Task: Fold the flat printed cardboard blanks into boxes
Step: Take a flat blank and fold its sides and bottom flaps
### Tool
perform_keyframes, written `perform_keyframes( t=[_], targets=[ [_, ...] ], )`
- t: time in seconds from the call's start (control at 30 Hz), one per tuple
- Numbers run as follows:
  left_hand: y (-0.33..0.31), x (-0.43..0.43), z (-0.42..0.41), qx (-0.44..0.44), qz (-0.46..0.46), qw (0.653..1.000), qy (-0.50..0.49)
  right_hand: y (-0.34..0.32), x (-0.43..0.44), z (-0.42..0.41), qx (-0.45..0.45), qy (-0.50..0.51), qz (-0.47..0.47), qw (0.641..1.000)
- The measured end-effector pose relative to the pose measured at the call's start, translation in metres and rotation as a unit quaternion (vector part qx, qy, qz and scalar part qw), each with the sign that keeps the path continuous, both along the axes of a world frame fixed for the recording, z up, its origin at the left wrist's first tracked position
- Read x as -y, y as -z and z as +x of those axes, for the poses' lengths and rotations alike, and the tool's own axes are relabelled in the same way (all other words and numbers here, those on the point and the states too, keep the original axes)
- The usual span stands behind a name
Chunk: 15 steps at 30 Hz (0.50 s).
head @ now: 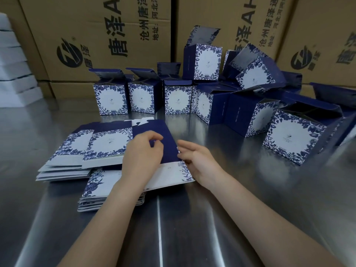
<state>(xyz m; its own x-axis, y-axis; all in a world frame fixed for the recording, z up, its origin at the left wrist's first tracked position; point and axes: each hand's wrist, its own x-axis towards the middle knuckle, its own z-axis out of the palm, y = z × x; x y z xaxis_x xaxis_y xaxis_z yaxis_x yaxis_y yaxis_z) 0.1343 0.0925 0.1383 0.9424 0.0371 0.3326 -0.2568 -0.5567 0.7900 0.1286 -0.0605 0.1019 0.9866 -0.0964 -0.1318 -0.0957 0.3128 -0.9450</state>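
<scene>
two hands were on one blank (169, 139), the top sheet of the pile in front of me, navy panel facing up and its white, flower-edged flap toward me. my left hand (142, 151) lay over its left part with the fingers curled in, thumb and forefinger pinching the navy panel near its middle. my right hand (194, 160) came in from the right, its fingers bent and closed against the blank's right edge. whether that thumb was under the card i could not tell. the two hands were close, with only a strip of navy card between them.

the blank rested on the nearer stack of flat blanks (94, 191), and a second stack (65, 164) lay just beside it to the left, both on the steel table (212, 237). beyond them stood the folded boxes (112, 99), a row with top flaps up. more crowded to the right, some tilted and one perched on the others. brown cartons (86, 35) with black print made a wall behind the boxes.
</scene>
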Motion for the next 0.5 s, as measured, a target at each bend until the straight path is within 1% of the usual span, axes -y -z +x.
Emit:
perform_keyframes(
  t=[0.17, 0.33, 0.4, 0.5],
  targets=[
    [-0.013, -0.017, 0.005, 0.013, -0.098, 0.993, -0.057, -0.004, 0.019, 0.003, -0.046, 0.035, 0.025, 0.998],
    [-0.015, -0.031, 0.011, 0.035, -0.145, 0.981, -0.123, -0.010, 0.034, 0.003, -0.029, 0.042, 0.045, 0.998],
    [-0.013, -0.034, 0.016, 0.020, -0.148, 0.979, -0.135, -0.014, 0.041, 0.001, -0.014, 0.040, 0.047, 0.998],
    [-0.009, -0.036, 0.023, -0.044, -0.188, 0.972, -0.133, -0.019, 0.050, -0.001, 0.009, 0.030, 0.044, 0.999]
  ],
)
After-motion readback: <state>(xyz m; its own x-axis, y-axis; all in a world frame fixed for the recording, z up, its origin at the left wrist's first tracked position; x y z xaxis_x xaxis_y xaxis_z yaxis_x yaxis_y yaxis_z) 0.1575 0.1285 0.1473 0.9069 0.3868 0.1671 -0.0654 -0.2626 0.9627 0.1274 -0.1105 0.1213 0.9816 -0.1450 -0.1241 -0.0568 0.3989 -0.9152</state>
